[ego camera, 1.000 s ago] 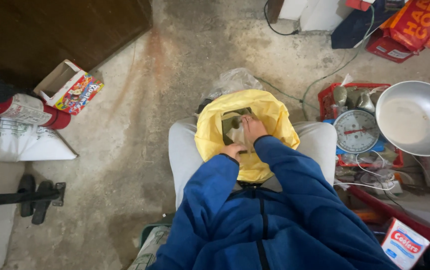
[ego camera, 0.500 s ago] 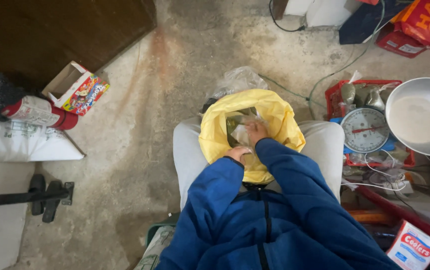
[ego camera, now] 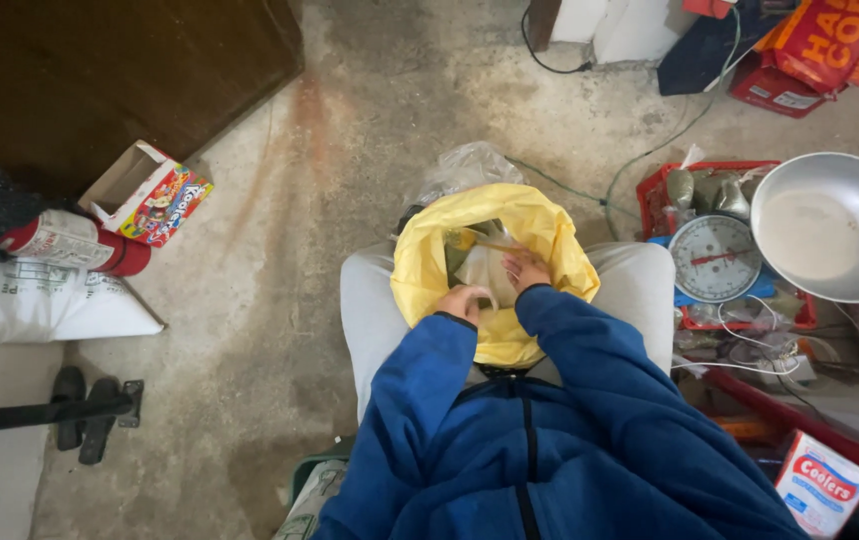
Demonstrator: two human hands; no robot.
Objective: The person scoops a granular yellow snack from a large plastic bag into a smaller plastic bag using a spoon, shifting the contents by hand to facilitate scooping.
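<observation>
A yellow plastic bag (ego camera: 550,235) sits open on my lap, between my grey-trousered knees. Both hands reach into its mouth from blue sleeves. My left hand (ego camera: 462,300) is at the near left rim, fingers curled down inside. My right hand (ego camera: 524,270) lies a little further in, fingers pressed on a pale clear packet (ego camera: 480,265) inside the bag. What each hand grips is hidden by the bag's folds.
A dial weighing scale (ego camera: 718,257) and a large metal bowl (ego camera: 830,225) stand to my right on a red crate (ego camera: 655,185). A clear plastic bag (ego camera: 465,170) lies beyond the yellow one. A small cardboard box (ego camera: 150,190) and a white sack (ego camera: 40,300) lie left.
My hands have shifted slightly inside the yellow bag; the right hand sits lower over the pale packet. The view has drifted a little.
</observation>
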